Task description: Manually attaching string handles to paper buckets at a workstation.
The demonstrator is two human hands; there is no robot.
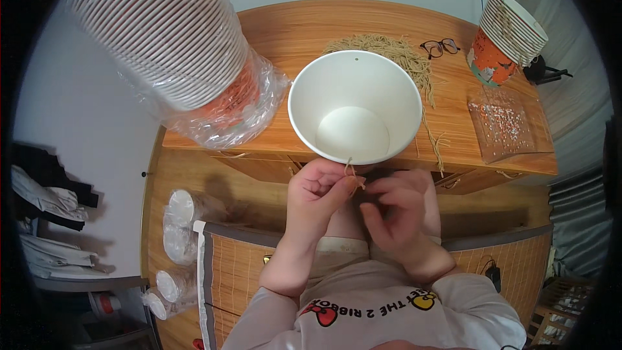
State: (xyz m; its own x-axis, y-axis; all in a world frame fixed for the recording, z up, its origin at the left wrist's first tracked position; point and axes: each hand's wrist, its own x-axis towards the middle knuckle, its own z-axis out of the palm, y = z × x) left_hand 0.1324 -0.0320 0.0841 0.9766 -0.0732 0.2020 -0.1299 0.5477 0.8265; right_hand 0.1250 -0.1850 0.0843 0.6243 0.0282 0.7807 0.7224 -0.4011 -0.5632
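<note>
A large white paper bucket leans toward me at the table's front edge, its mouth facing up. A small hole shows near its far rim. At the near rim, a thin tan paper cord loops down over the edge. My left hand is closed on this cord, pinching it between thumb and fingers just below the rim. Close by on the right, my right hand is slightly blurred, its thumb apart from its bent fingers. Its fingertips are near the cord's end, and I see nothing held in it.
A tall stack of buckets in clear plastic stands at left. Behind the bucket lies a pile of tan cords, with glasses beside it. At right are stacked orange buckets and a clear tray of small beads. Wrapped packs stand on the floor.
</note>
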